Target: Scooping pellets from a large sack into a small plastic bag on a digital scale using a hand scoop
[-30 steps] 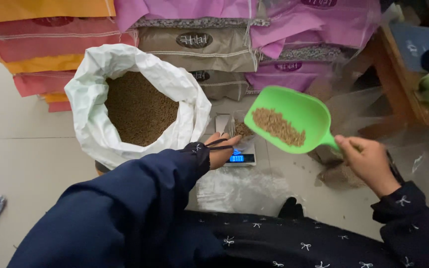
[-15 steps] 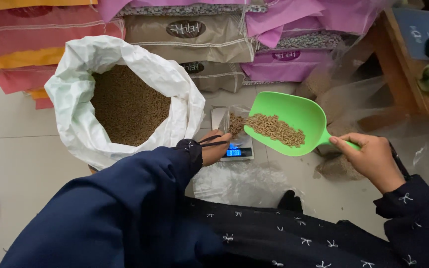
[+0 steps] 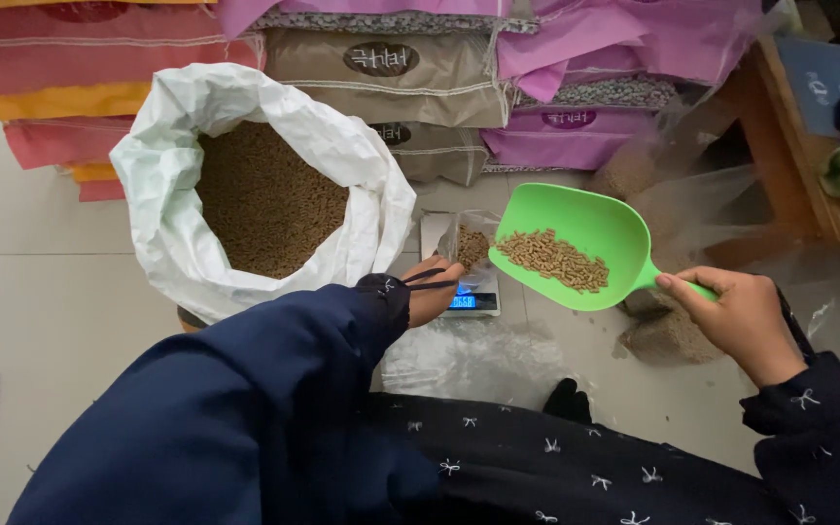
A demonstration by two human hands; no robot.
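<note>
My right hand [image 3: 746, 321] grips the handle of a green plastic scoop [image 3: 585, 228] that carries a thin layer of brown pellets [image 3: 551, 261]. The scoop's front lip hovers just right of a small clear plastic bag [image 3: 469, 243]. This bag is partly filled with pellets and stands on a small digital scale [image 3: 469, 297] with a lit blue display. My left hand [image 3: 432, 289], mostly covered by a dark blue sleeve, is curled on the near edge of that bag. A large white sack [image 3: 167, 224] of the same pellets stands open to the left.
Stacked feed sacks in pink, tan, red and yellow [image 3: 381, 68] line the back. A wooden bench [image 3: 809, 165] stands at the right. Clear plastic bags [image 3: 473, 355] lie on the tiled floor near my knees, and another pellet-filled bag [image 3: 668, 335] lies under the scoop.
The scoop has come down and closer to the small bag on the scale, and its load looks thinner. My left hand has stayed at the bag.
</note>
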